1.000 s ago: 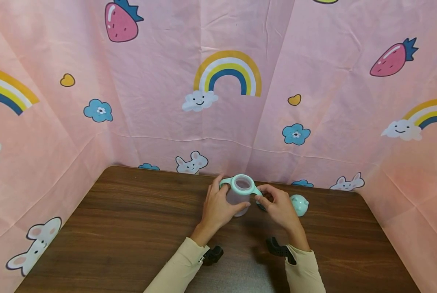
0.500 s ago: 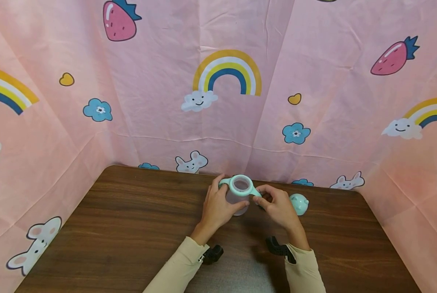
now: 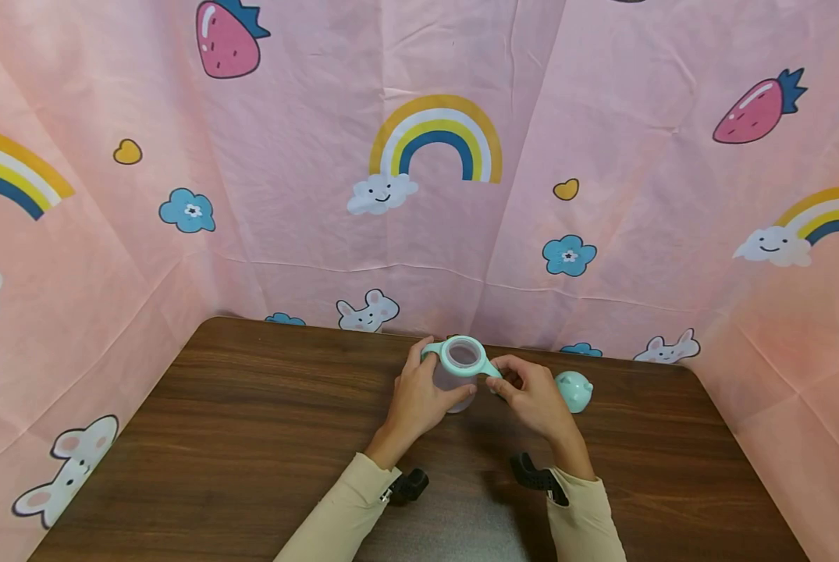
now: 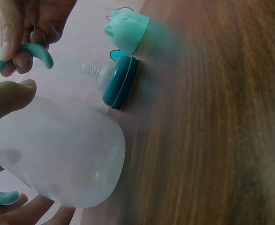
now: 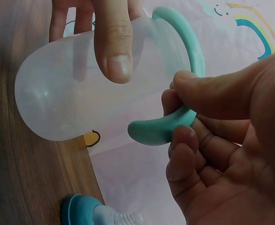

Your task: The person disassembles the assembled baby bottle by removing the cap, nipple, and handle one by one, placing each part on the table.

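A translucent baby bottle [image 4: 76, 154] stands over the table, its open mouth ringed by a mint-green two-handled ring [image 3: 448, 361]. My left hand [image 3: 417, 394] grips the bottle's body from the left, thumb across its near side. With thumb and fingers, my right hand [image 3: 537, 398] pinches the right handle [image 5: 151, 130] of that ring. In the left wrist view, a teal collar with a clear nipple [image 4: 120, 82] sits on the table beyond the bottle. Behind it is a mint animal-shaped cap [image 4: 128, 30], seen right of my right hand in the head view.
The dark wooden table [image 3: 264, 437] reaches back to a pink printed cloth [image 3: 293, 195], which hangs behind it and along both sides. A black wrist mount [image 3: 409, 487] sits at the left sleeve, another black mount [image 3: 531, 474] at the right.
The bottle and ring have shifted very slightly left, with both hands keeping their hold. The cap stays where it was.
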`<state>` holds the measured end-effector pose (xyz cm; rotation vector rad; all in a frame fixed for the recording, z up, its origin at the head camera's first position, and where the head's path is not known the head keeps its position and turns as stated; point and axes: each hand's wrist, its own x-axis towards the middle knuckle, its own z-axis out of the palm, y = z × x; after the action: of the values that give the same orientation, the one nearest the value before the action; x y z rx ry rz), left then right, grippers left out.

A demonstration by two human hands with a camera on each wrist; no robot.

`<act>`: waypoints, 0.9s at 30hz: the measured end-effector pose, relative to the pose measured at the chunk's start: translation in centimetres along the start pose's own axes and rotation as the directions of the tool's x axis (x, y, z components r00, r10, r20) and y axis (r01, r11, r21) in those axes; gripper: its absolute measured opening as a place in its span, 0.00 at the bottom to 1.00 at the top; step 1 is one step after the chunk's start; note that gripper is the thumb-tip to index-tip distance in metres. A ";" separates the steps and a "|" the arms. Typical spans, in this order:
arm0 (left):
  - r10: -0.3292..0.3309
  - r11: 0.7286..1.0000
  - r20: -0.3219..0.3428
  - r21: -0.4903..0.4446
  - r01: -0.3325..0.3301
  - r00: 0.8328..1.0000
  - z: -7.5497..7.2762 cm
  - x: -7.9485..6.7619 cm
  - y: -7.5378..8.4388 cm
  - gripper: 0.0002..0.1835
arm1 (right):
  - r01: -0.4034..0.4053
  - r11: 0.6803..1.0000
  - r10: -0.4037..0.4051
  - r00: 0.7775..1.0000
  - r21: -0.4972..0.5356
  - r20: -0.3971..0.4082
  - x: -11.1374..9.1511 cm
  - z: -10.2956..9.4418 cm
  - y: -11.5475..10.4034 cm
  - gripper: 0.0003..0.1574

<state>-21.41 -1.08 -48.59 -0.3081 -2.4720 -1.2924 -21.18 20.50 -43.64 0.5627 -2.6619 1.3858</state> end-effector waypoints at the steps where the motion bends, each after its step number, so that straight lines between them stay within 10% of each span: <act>1: -0.006 1.000 0.007 0.000 0.006 1.000 0.0 0.0 0.0 0.39 | -0.001 1.000 0.001 1.000 -0.001 0.000 0.0 0.0 0.0 0.08; 27: -0.012 1.000 0.041 -0.004 0.012 0.999 -0.1 0.2 0.0 0.39 | -0.023 0.999 0.024 1.000 0.032 -0.012 0.0 0.1 -0.7 0.07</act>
<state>-21.57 -1.20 -48.49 -0.3244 -2.5084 -1.3092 -20.92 20.11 -43.15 0.5262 -2.6495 1.4361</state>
